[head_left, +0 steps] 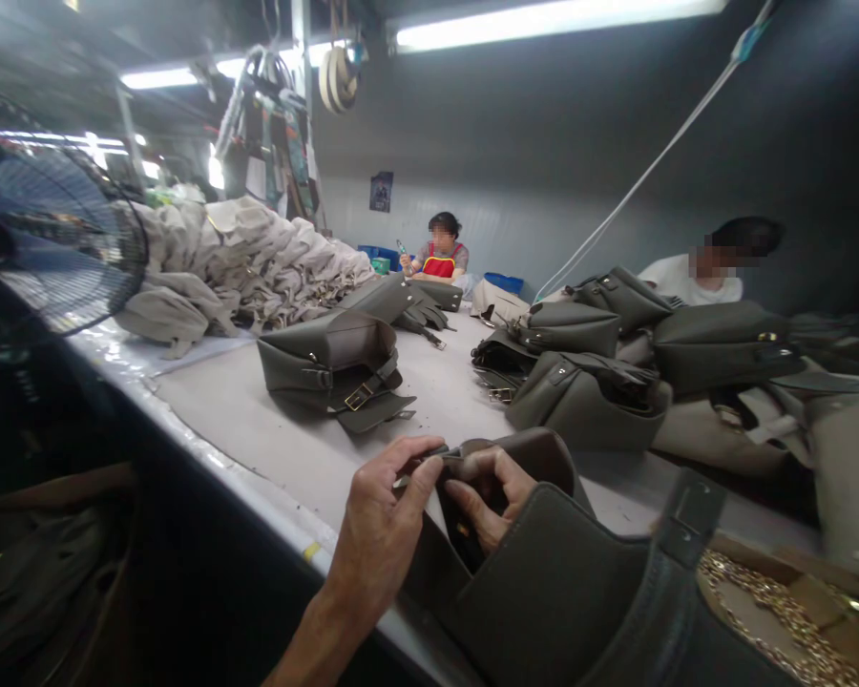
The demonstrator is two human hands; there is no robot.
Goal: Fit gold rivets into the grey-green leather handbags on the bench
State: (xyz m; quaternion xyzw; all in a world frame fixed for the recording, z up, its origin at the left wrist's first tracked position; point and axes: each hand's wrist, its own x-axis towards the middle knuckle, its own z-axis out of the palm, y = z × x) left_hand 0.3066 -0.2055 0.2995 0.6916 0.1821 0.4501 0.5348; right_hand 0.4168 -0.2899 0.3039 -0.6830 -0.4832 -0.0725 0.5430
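My left hand point(383, 520) pinches the rim of a dark olive leather bag point(565, 582) at the near table edge, thumb and fingers closed on its top edge. My right hand point(488, 496) curls into the bag's opening just beside it, fingers gripping the same rim; the bag's flap hides most of that hand. A strap with a loop point(691, 515) stands up from the bag on the right.
Several finished olive bags point(336, 367) lie across the grey table point(258, 420), more at the right point(587, 396). A heap of beige dust bags point(243, 262) sits at back left, beside a fan point(57, 239). A box of small brass parts point(780, 611) is near right. Two people sit beyond.
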